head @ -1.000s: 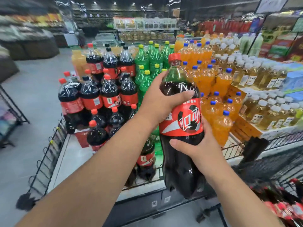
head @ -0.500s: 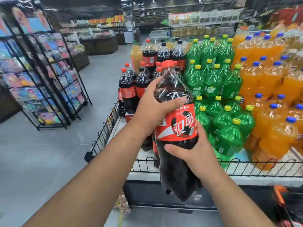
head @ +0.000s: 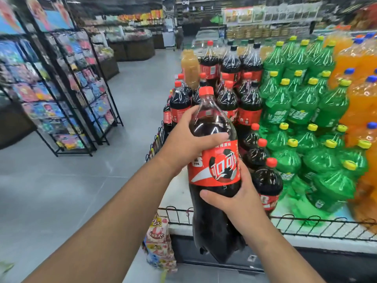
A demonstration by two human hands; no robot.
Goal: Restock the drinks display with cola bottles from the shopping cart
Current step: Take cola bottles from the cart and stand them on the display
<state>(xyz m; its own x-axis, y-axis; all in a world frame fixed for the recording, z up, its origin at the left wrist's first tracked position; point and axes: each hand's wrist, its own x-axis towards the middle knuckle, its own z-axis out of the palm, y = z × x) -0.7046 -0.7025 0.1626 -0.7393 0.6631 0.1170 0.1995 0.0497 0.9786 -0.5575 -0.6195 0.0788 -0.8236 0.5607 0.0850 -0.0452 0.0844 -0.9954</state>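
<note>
A: Far left, what's there?
B: Black wire racks (head: pixel 61 94) w/ colourful packets, standing on grey floor (head: pixel 71 180). Well apart from the drinks.
A: Then the hands?
B: L hand (head: pixel 183 139) first. Fingers curled round the shoulder of the cola btl (head: pixel 214 170), above its red label, thumb lying across the front. Firm wrap.
A: And the btl itself?
B: Roughly upright, red cap on top, held up at the front-left corner of the drinks display (head: pixel 175 197). Its base shows lower than the wire fence rail. Touching the fence or not, can't tell.
A: R hand?
B: R hand (head: pixel 234 203) grips the btl's lower body just under the label. Thumb across the front, other fingers round the back, mostly hidden.
A: Under that corner?
B: Snack packets (head: pixel 159 242) hanging by the display's side, blurred.
A: Behind the btl?
B: Stacked cola btls (head: pixel 228 99) in tiers, mostly red caps, a few black at the back. One pale juice btl (head: pixel 189 66) at their back left.
A: Further right?
B: Green btls (head: pixel 302 111) w/ yellow caps, just beside the cola. Then orange btls (head: pixel 363 94) w/ blue caps at the far right edge.
</note>
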